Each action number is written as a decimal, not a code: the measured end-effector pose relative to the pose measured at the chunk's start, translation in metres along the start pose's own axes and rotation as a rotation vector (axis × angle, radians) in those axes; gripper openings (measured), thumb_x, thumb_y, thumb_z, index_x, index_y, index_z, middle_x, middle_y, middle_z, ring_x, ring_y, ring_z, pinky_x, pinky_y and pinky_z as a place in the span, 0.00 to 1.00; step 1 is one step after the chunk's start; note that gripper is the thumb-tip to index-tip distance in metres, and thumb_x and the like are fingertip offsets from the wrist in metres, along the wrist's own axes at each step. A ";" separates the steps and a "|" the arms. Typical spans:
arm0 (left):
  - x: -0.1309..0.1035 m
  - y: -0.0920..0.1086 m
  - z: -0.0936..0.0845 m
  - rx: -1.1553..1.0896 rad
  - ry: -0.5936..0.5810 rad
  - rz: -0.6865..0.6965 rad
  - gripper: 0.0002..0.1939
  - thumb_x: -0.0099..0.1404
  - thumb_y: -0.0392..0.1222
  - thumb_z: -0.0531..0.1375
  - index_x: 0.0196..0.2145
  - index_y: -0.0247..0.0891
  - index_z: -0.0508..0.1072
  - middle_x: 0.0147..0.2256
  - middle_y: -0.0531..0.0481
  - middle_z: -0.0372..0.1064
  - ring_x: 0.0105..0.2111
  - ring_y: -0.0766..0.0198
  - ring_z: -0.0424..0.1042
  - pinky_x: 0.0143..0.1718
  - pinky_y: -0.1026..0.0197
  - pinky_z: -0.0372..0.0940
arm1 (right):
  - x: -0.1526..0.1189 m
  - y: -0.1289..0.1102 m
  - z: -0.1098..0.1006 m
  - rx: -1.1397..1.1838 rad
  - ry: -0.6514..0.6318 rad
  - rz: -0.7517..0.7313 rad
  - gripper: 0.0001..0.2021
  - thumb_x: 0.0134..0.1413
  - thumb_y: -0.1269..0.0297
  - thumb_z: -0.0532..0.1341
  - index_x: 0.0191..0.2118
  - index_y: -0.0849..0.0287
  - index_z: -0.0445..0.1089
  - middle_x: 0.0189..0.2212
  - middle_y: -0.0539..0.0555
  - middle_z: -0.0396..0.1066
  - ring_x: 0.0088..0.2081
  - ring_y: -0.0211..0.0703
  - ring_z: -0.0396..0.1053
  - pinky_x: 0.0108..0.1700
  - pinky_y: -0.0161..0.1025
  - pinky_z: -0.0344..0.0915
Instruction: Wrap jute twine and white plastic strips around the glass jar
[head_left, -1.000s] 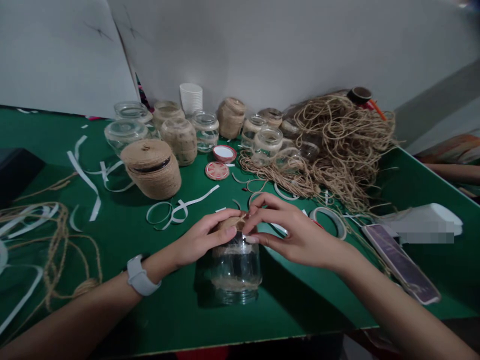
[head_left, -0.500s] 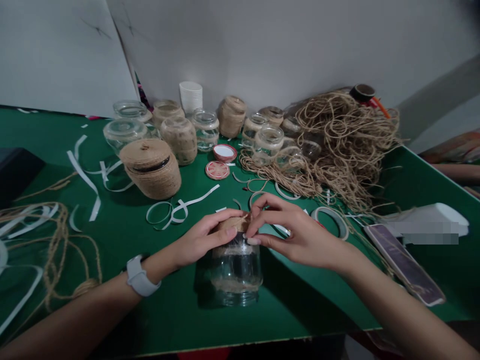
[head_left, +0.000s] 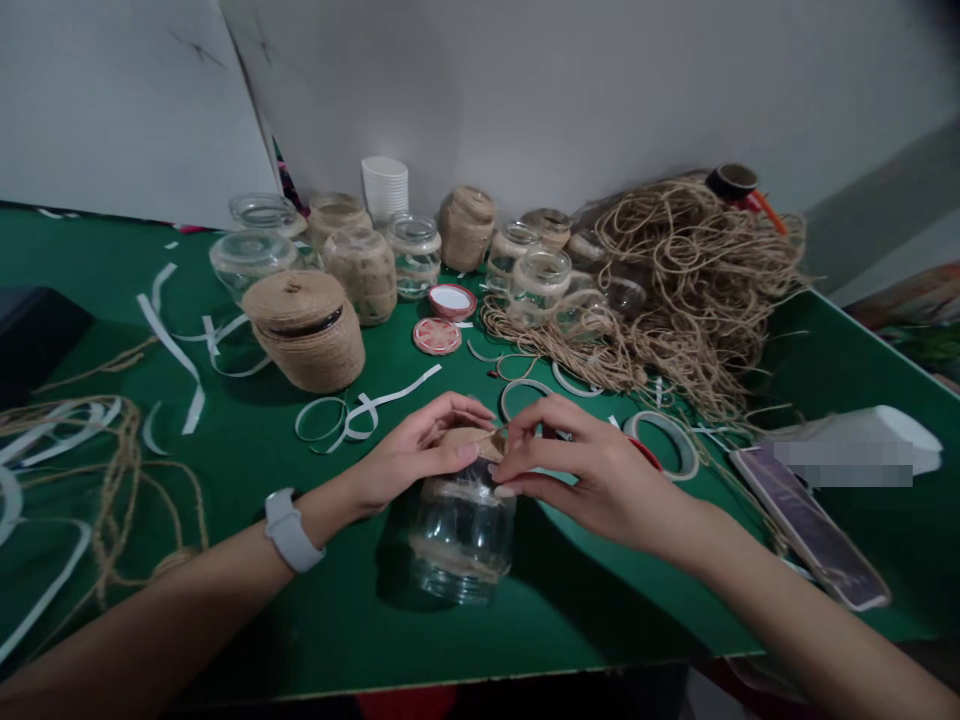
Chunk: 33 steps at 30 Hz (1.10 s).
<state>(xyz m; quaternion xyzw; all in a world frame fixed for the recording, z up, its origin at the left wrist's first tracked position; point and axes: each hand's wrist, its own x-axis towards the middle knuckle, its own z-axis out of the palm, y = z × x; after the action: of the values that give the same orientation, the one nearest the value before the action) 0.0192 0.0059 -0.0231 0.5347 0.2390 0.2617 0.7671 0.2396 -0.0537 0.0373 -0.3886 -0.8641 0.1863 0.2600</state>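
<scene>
- Workpiece: clear glass jar with tan twine wrap on its far end [head_left: 459,525], front-centre of the green counter [head_left: 337,645], between the two hands.
- Axis: runs nearly straight away from the person in the view, leaning slightly. Threaded glass mouth [head_left: 454,585] sits at the near end, wrapped end away. Can't tell if the jar stands inverted or is tipped.
- Key relation: both hands are up at the wrapped end, left hand on its left, right hand on its right; mouth end has no hand on it. Left is the one more clearly in contact with the jar, right works just beside it.
- Left hand [head_left: 412,450]: half-curled, thumb pressed on the near side by the dark band [head_left: 478,470], fingers bent round the far side. Steadying hold, by the look of it. Fingertips partly hidden.
- Right hand [head_left: 592,465]: thumb and fingertips brought together in a pinch. Thin tan twine strand [head_left: 490,434] runs from the wrapped end into the fingers.
- Around: white tape roll [head_left: 683,450] just beyond the right hand; twine-covered lidded pot [head_left: 311,350] beyond the left; big loose tan twine heap [head_left: 697,270] far right.
</scene>
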 end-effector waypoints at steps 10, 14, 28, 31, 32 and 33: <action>0.005 0.002 0.001 -0.199 -0.049 -0.141 0.18 0.57 0.49 0.71 0.42 0.37 0.78 0.36 0.49 0.76 0.35 0.64 0.73 0.38 0.63 0.63 | 0.006 0.003 0.003 0.047 -0.025 -0.074 0.06 0.63 0.68 0.62 0.39 0.54 0.78 0.40 0.55 0.65 0.42 0.41 0.69 0.42 0.39 0.70; 0.005 0.002 0.002 -0.204 -0.042 -0.121 0.16 0.58 0.48 0.71 0.41 0.37 0.78 0.38 0.49 0.75 0.36 0.63 0.73 0.39 0.63 0.63 | 0.010 0.001 0.000 0.020 -0.074 -0.059 0.06 0.63 0.68 0.62 0.40 0.54 0.79 0.39 0.55 0.65 0.42 0.43 0.68 0.42 0.40 0.69; 0.006 -0.002 0.002 -0.086 -0.035 -0.085 0.17 0.57 0.51 0.70 0.39 0.37 0.77 0.40 0.49 0.74 0.43 0.58 0.71 0.46 0.60 0.61 | 0.031 -0.005 -0.013 0.048 -0.322 0.009 0.04 0.59 0.71 0.66 0.38 0.54 0.75 0.38 0.53 0.65 0.44 0.44 0.65 0.43 0.38 0.64; 0.007 -0.003 0.003 -0.102 -0.023 -0.100 0.19 0.54 0.50 0.72 0.39 0.36 0.77 0.39 0.49 0.74 0.42 0.58 0.71 0.45 0.59 0.61 | 0.035 -0.006 -0.016 0.028 -0.374 0.018 0.05 0.59 0.73 0.65 0.37 0.55 0.75 0.38 0.53 0.64 0.43 0.43 0.65 0.42 0.38 0.64; 0.007 -0.003 0.003 -0.107 -0.024 -0.099 0.19 0.53 0.50 0.72 0.38 0.36 0.77 0.39 0.49 0.73 0.42 0.59 0.70 0.45 0.60 0.61 | 0.036 -0.007 -0.016 0.026 -0.381 0.021 0.06 0.58 0.74 0.65 0.37 0.55 0.75 0.38 0.53 0.64 0.42 0.43 0.65 0.42 0.38 0.64; 0.007 -0.003 0.003 -0.109 -0.028 -0.095 0.19 0.53 0.50 0.73 0.38 0.36 0.77 0.38 0.49 0.73 0.41 0.59 0.70 0.44 0.60 0.61 | 0.037 -0.007 -0.017 0.026 -0.386 0.024 0.06 0.58 0.74 0.65 0.37 0.55 0.75 0.37 0.52 0.64 0.42 0.43 0.65 0.42 0.38 0.64</action>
<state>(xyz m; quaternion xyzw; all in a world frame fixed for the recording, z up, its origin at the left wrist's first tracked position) 0.0267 0.0079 -0.0259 0.4839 0.2388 0.2301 0.8099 0.2246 -0.0280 0.0656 -0.3525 -0.8907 0.2718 0.0921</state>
